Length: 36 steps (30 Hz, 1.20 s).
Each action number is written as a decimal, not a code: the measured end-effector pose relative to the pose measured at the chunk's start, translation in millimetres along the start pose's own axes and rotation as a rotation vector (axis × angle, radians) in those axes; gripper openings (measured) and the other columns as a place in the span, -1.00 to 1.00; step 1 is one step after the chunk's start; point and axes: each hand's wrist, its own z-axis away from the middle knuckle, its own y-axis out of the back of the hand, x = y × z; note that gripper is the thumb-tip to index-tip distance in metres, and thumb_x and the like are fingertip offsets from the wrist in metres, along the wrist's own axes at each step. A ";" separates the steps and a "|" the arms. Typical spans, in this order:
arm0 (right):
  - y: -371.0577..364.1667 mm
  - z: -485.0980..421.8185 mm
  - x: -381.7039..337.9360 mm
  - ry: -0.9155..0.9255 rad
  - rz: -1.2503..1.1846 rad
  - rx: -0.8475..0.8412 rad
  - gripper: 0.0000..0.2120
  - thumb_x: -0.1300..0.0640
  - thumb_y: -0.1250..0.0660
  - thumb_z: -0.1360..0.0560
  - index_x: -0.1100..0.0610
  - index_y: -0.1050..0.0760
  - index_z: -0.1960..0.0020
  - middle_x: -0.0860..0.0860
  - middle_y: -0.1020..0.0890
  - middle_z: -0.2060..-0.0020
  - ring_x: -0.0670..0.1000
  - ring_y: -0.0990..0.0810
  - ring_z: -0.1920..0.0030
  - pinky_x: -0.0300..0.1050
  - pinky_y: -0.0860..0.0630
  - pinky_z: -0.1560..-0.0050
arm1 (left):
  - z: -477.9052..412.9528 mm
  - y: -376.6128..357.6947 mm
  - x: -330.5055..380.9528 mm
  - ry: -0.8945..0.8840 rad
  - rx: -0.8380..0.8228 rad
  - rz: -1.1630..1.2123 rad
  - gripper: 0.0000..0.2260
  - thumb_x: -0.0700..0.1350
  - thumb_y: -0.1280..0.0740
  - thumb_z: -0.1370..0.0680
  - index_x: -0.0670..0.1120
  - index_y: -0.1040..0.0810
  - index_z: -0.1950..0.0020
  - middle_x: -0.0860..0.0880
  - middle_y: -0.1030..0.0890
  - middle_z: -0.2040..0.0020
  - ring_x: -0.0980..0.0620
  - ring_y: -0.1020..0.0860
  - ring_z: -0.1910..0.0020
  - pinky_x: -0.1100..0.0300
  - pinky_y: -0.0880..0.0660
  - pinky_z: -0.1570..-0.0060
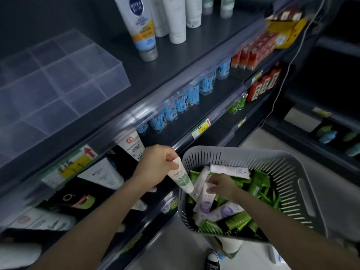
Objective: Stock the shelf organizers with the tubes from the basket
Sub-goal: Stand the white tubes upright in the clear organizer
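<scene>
Head view puts the clear organizer [58, 78] at the upper left of the frame, on the shelf up and left of both my hands, its compartments bare. My left hand [155, 164], the nearer one to it, pinches a white tube with a green print [182, 180] by its crimped end, cap hanging down to the right. At lower right, my right hand [222, 185] closes on a purple-printed tube [204, 201] inside the grey basket [292, 172], among green packets.
</scene>
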 end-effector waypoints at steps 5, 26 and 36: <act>40.9 31.2 -39.8 0.127 0.100 0.065 -0.82 0.21 -0.46 -0.38 0.22 -0.62 0.03 0.07 -0.59 0.16 0.00 -0.52 0.13 -0.20 -0.30 0.26 | 13.4 21.0 12.8 -0.073 0.011 -0.046 -0.87 -0.22 -0.48 -0.38 -0.01 -0.65 0.14 0.07 -0.66 0.17 0.22 -0.59 0.18 0.29 -0.55 0.15; 91.0 196.1 -361.8 0.777 -0.167 0.269 -0.93 0.27 -0.38 -0.46 0.23 -0.59 0.19 0.09 -0.65 0.32 -0.11 -0.61 0.34 -0.23 -0.54 0.35 | 174.4 248.0 14.4 -0.357 0.533 -0.021 -0.88 -0.24 -0.44 -0.40 -0.03 -0.66 0.16 0.08 -0.66 0.18 0.17 -0.60 0.20 0.25 -0.55 0.18; -15.8 216.8 -481.9 0.974 -0.098 0.173 -0.96 0.24 -0.41 -0.43 0.18 -0.60 0.20 0.07 -0.67 0.30 0.08 -0.66 0.23 0.10 -0.63 0.15 | 276.6 355.0 -75.1 -0.179 0.809 -0.126 -0.88 -0.22 -0.41 -0.44 0.00 -0.63 0.15 0.12 -0.64 0.18 0.21 -0.59 0.17 0.29 -0.52 0.20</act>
